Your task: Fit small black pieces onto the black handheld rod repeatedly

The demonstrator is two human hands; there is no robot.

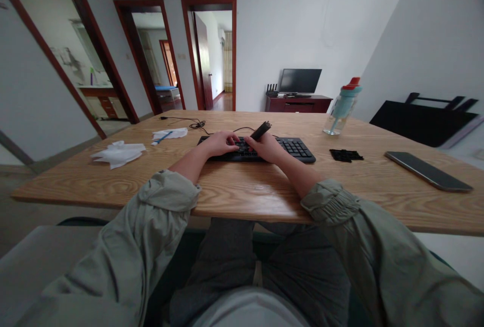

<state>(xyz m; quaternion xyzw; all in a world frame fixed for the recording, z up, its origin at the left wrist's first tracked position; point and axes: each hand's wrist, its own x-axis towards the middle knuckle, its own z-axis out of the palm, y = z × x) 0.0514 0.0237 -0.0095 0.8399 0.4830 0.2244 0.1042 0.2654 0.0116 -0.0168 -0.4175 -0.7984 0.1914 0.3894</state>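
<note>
A black keyboard lies on the wooden table in front of me, partly covered by both hands. My left hand rests on its left part, fingers bent over the keys and slightly apart, with no object visible in it. Closed around a thick black stick-shaped tool, my right hand is over the middle of the keyboard. The tool's upper end points up and to the right; its lower end is hidden by the fingers, so its exact kind cannot be told. A black cable lies coiled behind the keyboard.
On the left lie crumpled white tissues and a thin blue stick-like item on another tissue. To the right are a small black pile, a dark flat tablet-like device and a water bottle. The table's front edge is close to me.
</note>
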